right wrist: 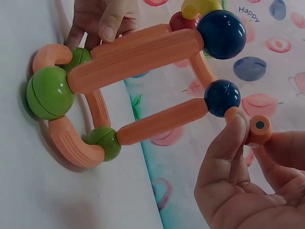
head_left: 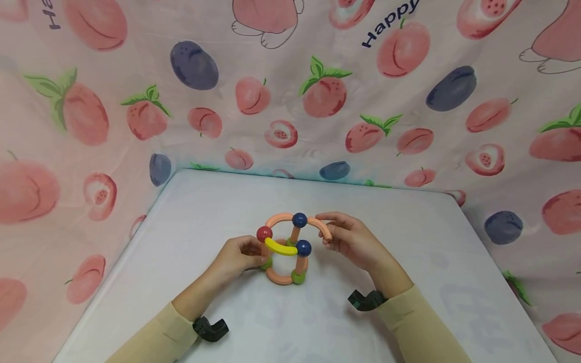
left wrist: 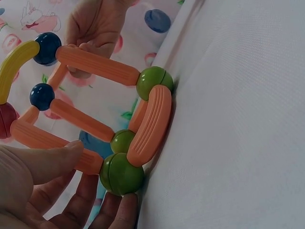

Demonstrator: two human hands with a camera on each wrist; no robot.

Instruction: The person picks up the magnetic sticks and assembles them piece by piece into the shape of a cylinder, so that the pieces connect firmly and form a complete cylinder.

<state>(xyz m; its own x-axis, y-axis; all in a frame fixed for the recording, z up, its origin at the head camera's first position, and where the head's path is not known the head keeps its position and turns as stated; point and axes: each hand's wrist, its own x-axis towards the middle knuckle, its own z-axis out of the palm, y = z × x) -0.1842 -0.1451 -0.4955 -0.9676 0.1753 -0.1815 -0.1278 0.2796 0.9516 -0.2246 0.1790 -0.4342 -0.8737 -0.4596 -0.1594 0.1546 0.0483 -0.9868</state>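
Observation:
A frame of toy building rods and balls stands on the table, with green balls (head_left: 298, 277) and curved orange rods at its base. Upright orange rods rise to two blue balls (head_left: 303, 248) and a red ball (head_left: 264, 233). A curved yellow rod (head_left: 280, 248) joins the red ball to the nearer blue one. My left hand (head_left: 236, 254) holds the left upright orange rod (left wrist: 45, 138), thumb across it, fingers behind and near a green ball. My right hand (head_left: 354, 241) pinches a curved orange rod (head_left: 321, 224) whose other end meets the far blue ball (right wrist: 222, 98).
The frame stands on a white-covered table (head_left: 408, 222). Fabric (head_left: 281, 65) printed with fruit hangs behind and beside it. Black straps or mounts (head_left: 211, 329) sit at both wrists, by the beige sleeves (head_left: 154, 335).

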